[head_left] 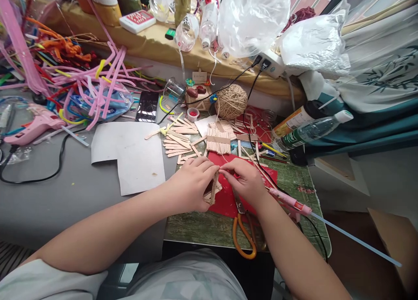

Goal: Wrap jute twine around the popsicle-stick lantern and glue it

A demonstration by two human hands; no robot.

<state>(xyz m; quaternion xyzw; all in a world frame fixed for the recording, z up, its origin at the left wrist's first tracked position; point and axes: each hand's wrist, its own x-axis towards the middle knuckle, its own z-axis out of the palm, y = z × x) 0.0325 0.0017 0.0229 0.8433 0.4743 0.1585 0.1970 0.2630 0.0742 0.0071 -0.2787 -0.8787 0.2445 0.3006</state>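
My left hand (191,182) is closed around a small structure of glued wooden craft sticks (212,191), held upright over a red sheet (228,200). My right hand (246,180) pinches the top edge of the same stick piece with fingertips together. Loose craft sticks (176,143) and a flat panel of glued sticks (218,141) lie just beyond my hands. Orange-handled scissors (243,234) rest under my right wrist. A pink glue gun (290,202) with a long glue stick lies to the right of my right hand.
A ball of twine (231,101), a phone (147,106), grey paper (130,154), a second pink glue gun (32,128) and a heap of pipe cleaners (81,78) lie on the grey table. Bottles (310,130) lie at right. Black cables cross the table.
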